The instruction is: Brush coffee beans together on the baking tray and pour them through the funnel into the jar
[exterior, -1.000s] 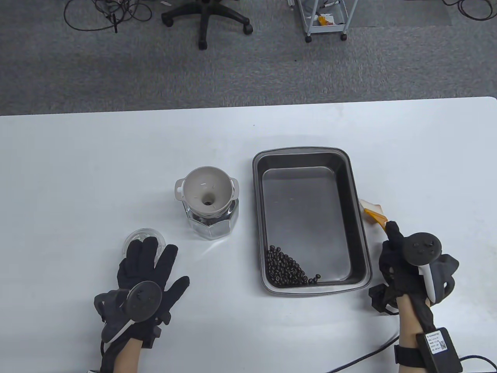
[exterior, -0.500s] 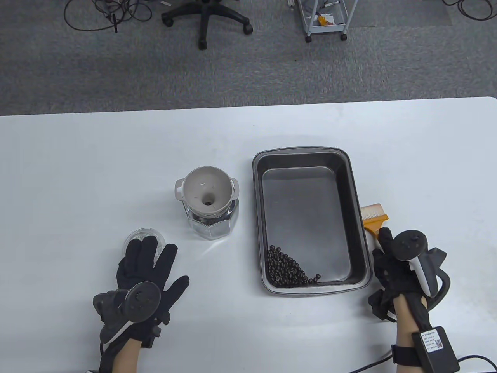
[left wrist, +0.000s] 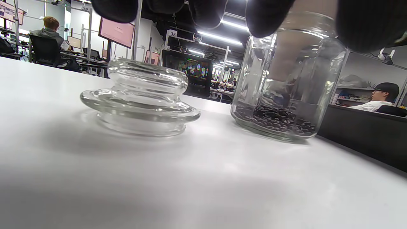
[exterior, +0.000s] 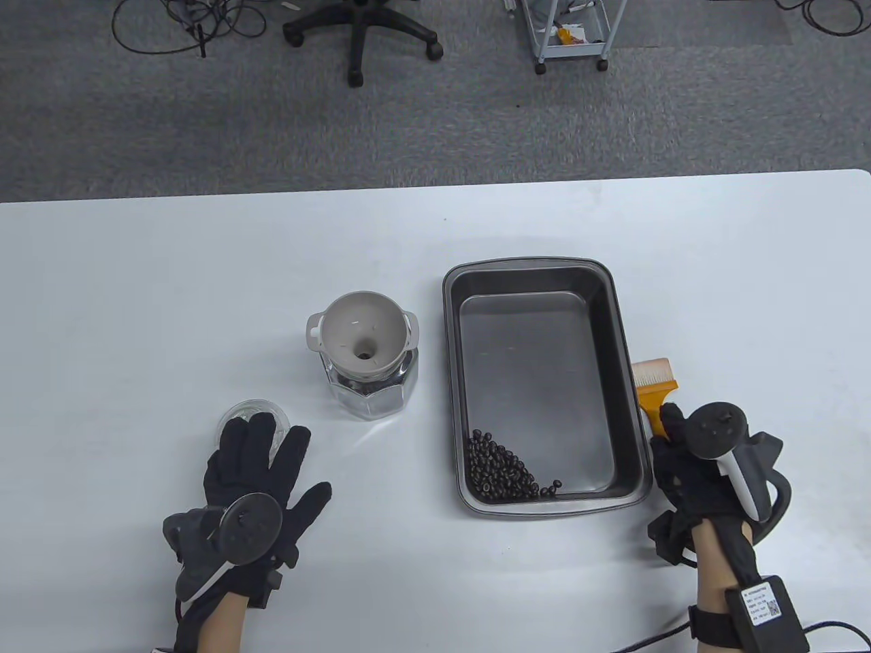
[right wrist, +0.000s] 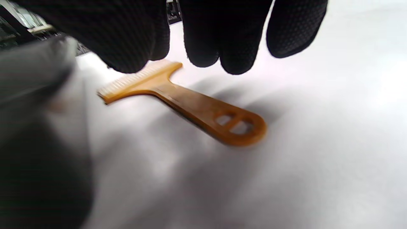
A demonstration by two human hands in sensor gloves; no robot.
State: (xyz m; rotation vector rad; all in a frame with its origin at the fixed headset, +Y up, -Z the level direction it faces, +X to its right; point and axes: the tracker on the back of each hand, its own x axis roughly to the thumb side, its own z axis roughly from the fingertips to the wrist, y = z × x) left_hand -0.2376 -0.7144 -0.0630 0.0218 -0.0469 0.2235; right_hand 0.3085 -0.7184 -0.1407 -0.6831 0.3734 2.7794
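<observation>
A dark baking tray (exterior: 544,262) holds a pile of coffee beans (exterior: 503,473) in its near left corner. Left of it, a grey funnel (exterior: 364,333) sits in the mouth of a glass jar (exterior: 371,398); the left wrist view shows some beans on the bottom of the jar (left wrist: 286,82). An orange brush (exterior: 654,389) lies flat on the table just right of the tray. My right hand (exterior: 687,462) hovers over its handle, and in the right wrist view the fingers (right wrist: 229,38) hang above the brush (right wrist: 190,105) without holding it. My left hand (exterior: 255,462) lies flat with straight fingers.
A glass lid (exterior: 248,410) rests on the table under my left fingertips, and the left wrist view shows the lid (left wrist: 140,98) beside the jar. Beyond the table's far edge stand an office chair (exterior: 360,30) and a cart (exterior: 571,34).
The right hand brought the tilted brush down flat onto the table beside the tray and let it go, drawing slightly back. The left hand has stayed still.
</observation>
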